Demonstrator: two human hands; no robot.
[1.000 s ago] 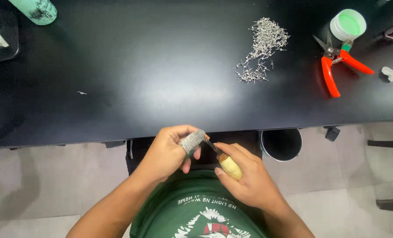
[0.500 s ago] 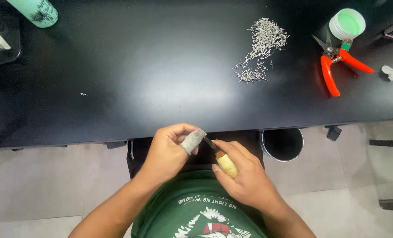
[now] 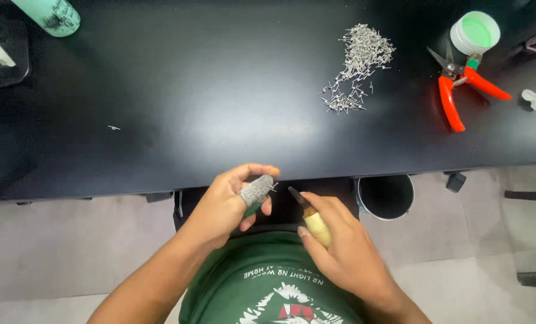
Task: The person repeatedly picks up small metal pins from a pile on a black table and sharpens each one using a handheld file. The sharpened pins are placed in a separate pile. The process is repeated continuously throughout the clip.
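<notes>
Left hand [image 3: 229,207] is below the near edge of the black table [image 3: 160,108], over the lap. Thumb wears a grey woven guard [image 3: 256,189]. Grip is closed: thumb and fingers pinch a small thin metal piece [image 3: 272,188] at the guard's tip, with something dark green under the thumb. Too small to tell exactly what it is.

Right hand [image 3: 340,252] is clamped around a knife [image 3: 308,219] with a yellowish wooden handle. The short dark blade points up-left at the pinched piece, close to it but not touching as far as I can see.

On the table, well apart from both hands: a pile of small metal pins [image 3: 358,60], orange pruners [image 3: 460,90], a green-lidded jar [image 3: 475,33], a small white plug [image 3: 535,99], a mint bottle [image 3: 48,13] at the far left, and one stray pin [image 3: 114,127]. A metal bin [image 3: 386,197] sits under the table edge.

Doing it well, my read:
- keep the guard between blade and thumb, with the edge bearing on the fabric and not on skin
- short controlled strokes, driven from the wrist
- hold the piece near its end so it doesn't pivot
- brace the hands against each other; both are unsupported in mid-air
- raise the work closer to the eyes, since the part is tiny
</notes>
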